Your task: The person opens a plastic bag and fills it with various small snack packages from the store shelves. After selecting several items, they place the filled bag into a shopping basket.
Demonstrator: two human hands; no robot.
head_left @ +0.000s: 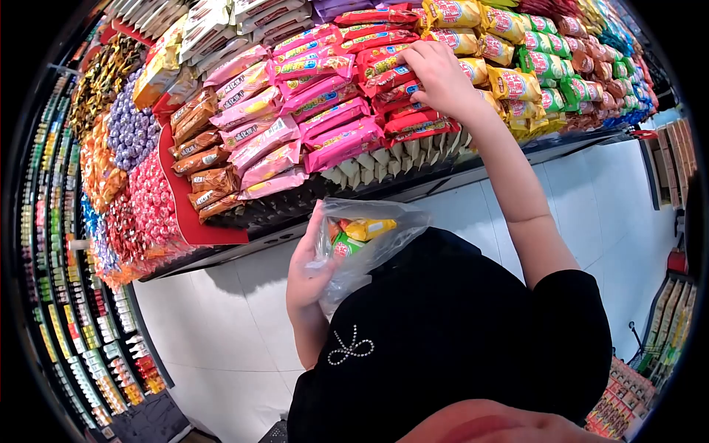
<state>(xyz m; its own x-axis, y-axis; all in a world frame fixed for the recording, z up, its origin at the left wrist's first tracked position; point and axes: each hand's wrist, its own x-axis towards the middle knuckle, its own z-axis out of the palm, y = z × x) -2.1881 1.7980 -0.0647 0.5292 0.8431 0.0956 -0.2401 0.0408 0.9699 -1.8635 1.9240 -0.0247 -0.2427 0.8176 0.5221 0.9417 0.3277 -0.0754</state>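
Observation:
My left hand [305,273] grips the edge of a clear plastic bag [343,284], held against the front of my body. Inside the bag lie a yellow packet [371,228], a green packet [346,245] and something reddish, partly hidden by the plastic. My right hand [443,80] reaches out over the display, its thumb and fingers apart on top of the red snack packets [388,80]. Under its fingertips the packets are partly covered. Yellow packets [515,84] lie just to the right of that hand, and pink packets [343,144] to its left.
Brown packets [211,190] and a red divider [181,203] stand at the display's left. Beyond it are wrapped candies [153,199]. Green packets [546,65] fill the right side. Stocked shelves [81,317] line the far left; pale floor tiles [214,325] lie below.

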